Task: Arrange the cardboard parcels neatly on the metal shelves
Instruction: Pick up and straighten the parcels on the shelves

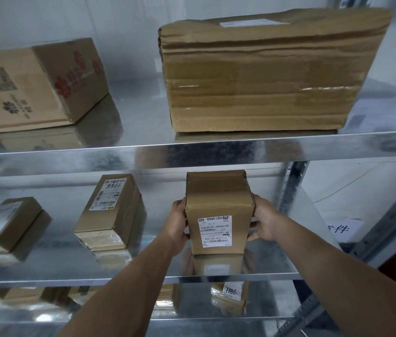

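A tall brown cardboard parcel (pixel 217 205) with a white shipping label stands upright on the middle metal shelf (pixel 143 278). My left hand (pixel 178 221) grips its left side and my right hand (pixel 263 220) grips its right side. To its left on the same shelf lie a labelled parcel (pixel 110 211) and a smaller parcel (pixel 7 224). On the upper shelf (pixel 131 148) a big wrinkled box (pixel 262 74) sits at the right and a printed box (pixel 36 83) at the left.
A lower shelf holds several more parcels, one marked with a handwritten number (pixel 229 294). A metal upright (pixel 291 186) stands at the shelf's right end. Beyond it a paper sign (pixel 340 229) lies on the floor.
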Demonstrator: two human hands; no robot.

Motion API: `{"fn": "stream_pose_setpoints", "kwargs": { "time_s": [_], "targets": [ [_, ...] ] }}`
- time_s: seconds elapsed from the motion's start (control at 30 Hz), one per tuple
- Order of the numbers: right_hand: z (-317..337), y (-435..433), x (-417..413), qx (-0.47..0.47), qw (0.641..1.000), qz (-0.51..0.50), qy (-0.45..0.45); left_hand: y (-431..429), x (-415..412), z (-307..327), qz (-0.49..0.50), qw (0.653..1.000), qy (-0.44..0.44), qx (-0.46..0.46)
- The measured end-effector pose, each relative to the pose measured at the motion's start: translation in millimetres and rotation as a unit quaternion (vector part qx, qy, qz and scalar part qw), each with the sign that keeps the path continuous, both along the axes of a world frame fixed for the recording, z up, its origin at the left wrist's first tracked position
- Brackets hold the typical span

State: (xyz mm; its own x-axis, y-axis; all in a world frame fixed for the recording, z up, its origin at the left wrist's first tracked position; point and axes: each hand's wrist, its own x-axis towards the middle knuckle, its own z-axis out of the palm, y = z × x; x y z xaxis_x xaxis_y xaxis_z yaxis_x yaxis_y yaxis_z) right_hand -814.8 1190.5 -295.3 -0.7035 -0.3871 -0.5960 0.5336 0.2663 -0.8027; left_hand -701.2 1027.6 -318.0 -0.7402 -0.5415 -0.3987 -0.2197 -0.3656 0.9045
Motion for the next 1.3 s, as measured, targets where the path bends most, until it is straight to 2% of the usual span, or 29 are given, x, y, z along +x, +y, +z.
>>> {"fn": "stream_pose_setpoints", "kwargs": {
  "time_s": [0.37,0.57,0.67,0.9,1.3],
  "targets": [
    [3.2,1.1,-1.6,0.017,1.0,0.002,0.004,-4.4,-1.7,0.0,-0.004,1.0,-0.005,-0.004],
    [7.2,1.1,-10.0,0.047,0.998,-0.003,0.037,-10.8,-3.0,2.3,-0.007,0.998,-0.02,-0.059],
    [10.8,1.7,-12.7,0.031,0.999,-0.012,0.041,-13.5,-5.5,7.0,-0.012,0.997,-0.012,-0.072],
    [15.0,2.7,-14.2,-0.042,0.997,-0.047,0.033,-19.4,-6.6,15.3,-0.005,0.999,0.032,-0.038],
    [16.7,4.3,-14.2,-0.073,0.995,-0.039,0.05,-21.1,-2.1,10.9,0.009,0.999,0.035,-0.013]
  ]
}}
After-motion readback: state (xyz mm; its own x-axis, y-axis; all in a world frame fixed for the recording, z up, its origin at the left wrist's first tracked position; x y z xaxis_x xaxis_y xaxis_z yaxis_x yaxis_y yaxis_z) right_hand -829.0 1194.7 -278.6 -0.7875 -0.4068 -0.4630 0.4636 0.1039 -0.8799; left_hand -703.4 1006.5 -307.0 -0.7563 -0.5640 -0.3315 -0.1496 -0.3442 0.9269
